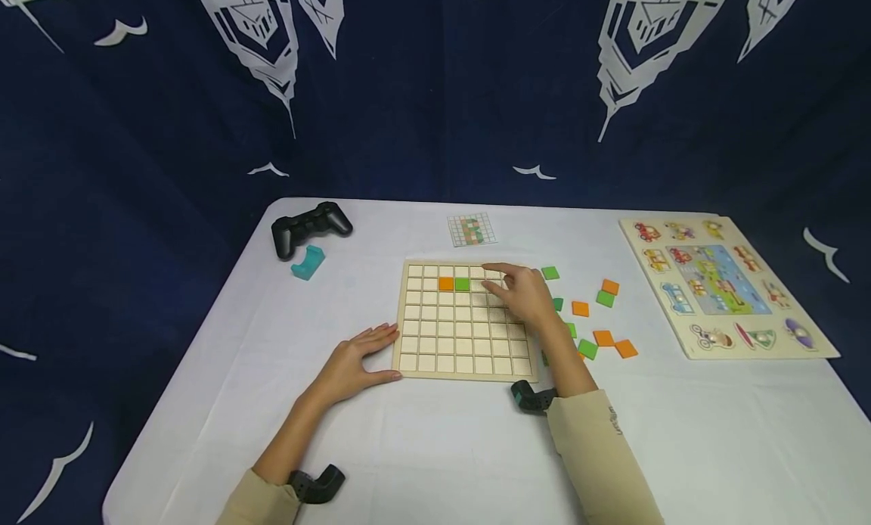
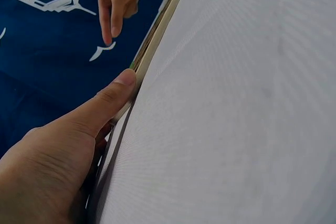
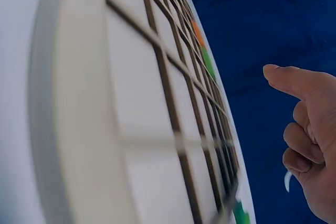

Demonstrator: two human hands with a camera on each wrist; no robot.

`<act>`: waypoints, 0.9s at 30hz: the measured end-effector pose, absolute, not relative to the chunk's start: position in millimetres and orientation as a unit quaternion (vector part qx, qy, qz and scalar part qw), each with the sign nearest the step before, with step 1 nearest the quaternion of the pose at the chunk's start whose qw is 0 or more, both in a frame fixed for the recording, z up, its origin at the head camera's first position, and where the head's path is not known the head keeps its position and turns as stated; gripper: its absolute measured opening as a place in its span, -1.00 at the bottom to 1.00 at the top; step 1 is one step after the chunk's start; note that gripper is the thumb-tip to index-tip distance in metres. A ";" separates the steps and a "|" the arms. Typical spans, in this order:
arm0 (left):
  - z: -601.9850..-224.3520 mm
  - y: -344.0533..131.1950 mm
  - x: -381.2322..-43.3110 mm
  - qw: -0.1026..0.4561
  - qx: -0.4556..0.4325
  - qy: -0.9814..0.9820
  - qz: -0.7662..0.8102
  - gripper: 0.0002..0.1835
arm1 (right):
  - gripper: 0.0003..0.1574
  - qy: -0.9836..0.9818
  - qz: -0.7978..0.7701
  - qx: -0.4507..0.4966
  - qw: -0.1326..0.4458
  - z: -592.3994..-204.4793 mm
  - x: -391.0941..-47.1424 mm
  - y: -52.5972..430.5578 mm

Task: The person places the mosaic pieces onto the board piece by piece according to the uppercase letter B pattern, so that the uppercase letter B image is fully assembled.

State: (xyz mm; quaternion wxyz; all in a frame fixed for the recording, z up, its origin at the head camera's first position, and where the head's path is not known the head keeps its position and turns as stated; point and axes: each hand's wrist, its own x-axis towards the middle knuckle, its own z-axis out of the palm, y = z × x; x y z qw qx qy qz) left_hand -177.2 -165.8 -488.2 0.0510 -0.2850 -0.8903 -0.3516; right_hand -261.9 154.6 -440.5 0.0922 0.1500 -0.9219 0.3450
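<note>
A square wooden grid board (image 1: 469, 377) lies on the white tablecloth. An orange tile (image 1: 445, 284) and a green tile (image 1: 462, 284) sit side by side in its second row from the far edge. My left hand (image 1: 350, 362) rests at the board's left edge, fingers extended and the thumb (image 2: 125, 77) against its side. Over the far right part of the board is my right hand (image 1: 525, 294), its index finger and thumb stretched out and apart, no tile between them. In the right wrist view its other fingers (image 3: 302, 145) are curled.
Loose green tiles (image 1: 587, 349) and orange tiles (image 1: 603, 338) lie right of the board. Behind it is a pattern card (image 1: 472, 230). A picture puzzle board (image 1: 721, 336) stands far right; a black game controller (image 1: 311, 228) and a teal curved piece (image 1: 309, 262) are at the back left.
</note>
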 end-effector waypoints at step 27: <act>-492.7 -167.7 -179.7 0.047 -0.285 -0.890 -0.352 -0.22 | -0.54 -0.937 0.329 0.075 0.094 -469.8 -244.2 244.5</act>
